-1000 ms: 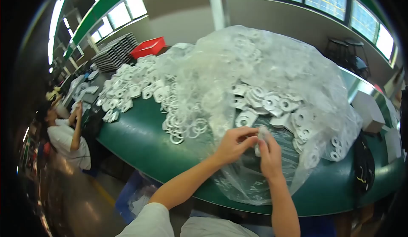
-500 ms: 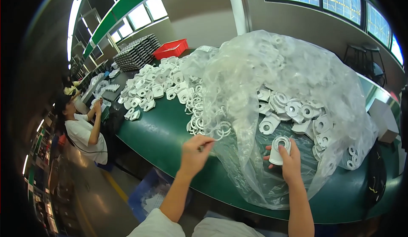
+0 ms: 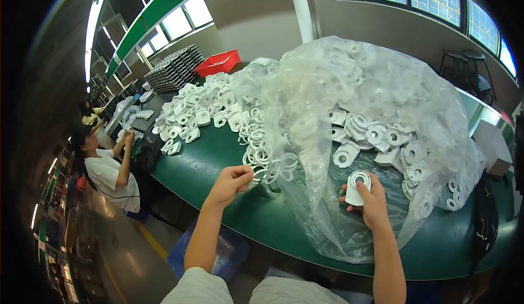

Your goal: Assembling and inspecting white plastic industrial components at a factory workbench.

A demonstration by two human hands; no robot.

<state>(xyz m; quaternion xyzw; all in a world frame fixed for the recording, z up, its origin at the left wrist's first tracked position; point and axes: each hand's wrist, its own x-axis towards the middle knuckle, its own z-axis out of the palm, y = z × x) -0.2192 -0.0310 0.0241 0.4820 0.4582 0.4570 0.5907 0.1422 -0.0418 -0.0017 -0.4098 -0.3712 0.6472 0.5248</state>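
A white plastic part (image 3: pixel 354 197) with a round ringed opening is held in my right hand (image 3: pixel 374 203), thumb on its front and fingers behind it. This hand is closed around the part, over the clear plastic bag (image 3: pixel 327 233). To the left, the thumb and fingers of my left hand (image 3: pixel 228 185) are pinched together at the edge of a white ring (image 3: pixel 262 175), beside a heap of loose white rings (image 3: pixel 252 135). Some rings show through the bag's left side.
Many similar white parts (image 3: pixel 376 135) lie inside the bag's mouth; another heap (image 3: pixel 202 102) spreads over the green table (image 3: pixel 191 167). Behind are a red bin (image 3: pixel 218 63) and stacked grey trays (image 3: pixel 172 69). A blue bin (image 3: pixel 229 255) stands below the edge. A co-worker (image 3: pixel 112 167) is at left.
My left hand has moved left and slightly up, from the bag's edge to the near side of the ring heap. My right hand still holds the white part, nearly in place.
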